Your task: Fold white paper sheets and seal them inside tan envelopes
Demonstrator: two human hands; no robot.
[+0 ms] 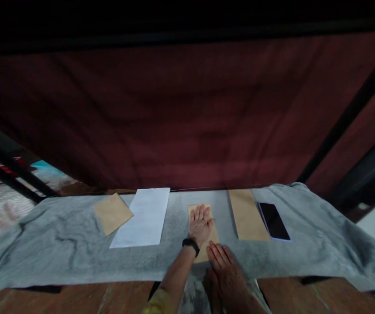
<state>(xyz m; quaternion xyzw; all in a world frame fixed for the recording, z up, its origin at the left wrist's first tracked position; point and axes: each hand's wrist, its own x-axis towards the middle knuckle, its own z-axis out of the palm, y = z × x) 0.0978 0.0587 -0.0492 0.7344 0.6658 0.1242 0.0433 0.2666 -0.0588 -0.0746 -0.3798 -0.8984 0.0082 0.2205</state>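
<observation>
My left hand [200, 226] lies flat on a narrow piece of brown kraft paper [203, 257], its fingers stretched out toward the far end. It wears a dark wristband [191, 245]. Whether the paper is one sheet, folded or an envelope, I cannot tell. My right hand [224, 266] rests palm down at the paper's near right edge, fingers straight and the fingertips touching it. Neither hand grips anything. To the left, a brown kraft paper square [111, 213] with a faint reddish mark overlaps a white sheet [144, 218]. On the right is a larger brown paper piece [249, 218].
A phone [274, 221] with a dark screen lies against the right brown paper. Grey cloth [76, 257] covers the long, narrow surface, wrinkled toward both ends. Dark red fabric [194, 122] hangs behind it, with dark bars [347, 117] at the sides. Brown floor tiles [125, 296] show below.
</observation>
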